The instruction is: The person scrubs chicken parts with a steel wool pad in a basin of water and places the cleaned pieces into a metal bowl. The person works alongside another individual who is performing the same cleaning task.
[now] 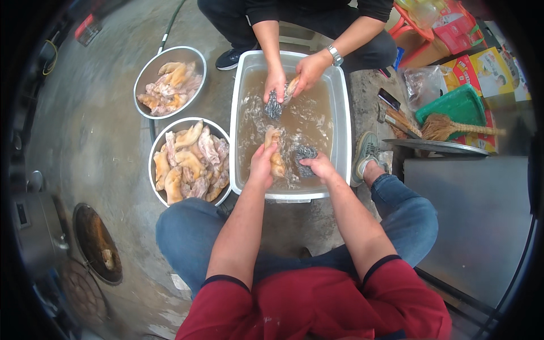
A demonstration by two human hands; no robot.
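Observation:
My left hand (262, 165) grips a pig's trotter (277, 159) just above the murky water. Beside it, my right hand (319, 166) is closed on a steel wool scourer (305, 160). Both hands are over the near half of a large rectangular metal tub (347, 127) filled with cloudy brownish water (314, 119). Across the tub, another person's hands (293, 80) hold a second trotter (291, 88) and another scourer (273, 106).
On the left stand two round metal basins, a near one (151, 174) and a far one (204, 63), holding several trotters. A phone (389, 99), a straw brush (437, 126) and a green dustpan (452, 106) lie right. Behind the left basins runs a hose (172, 19).

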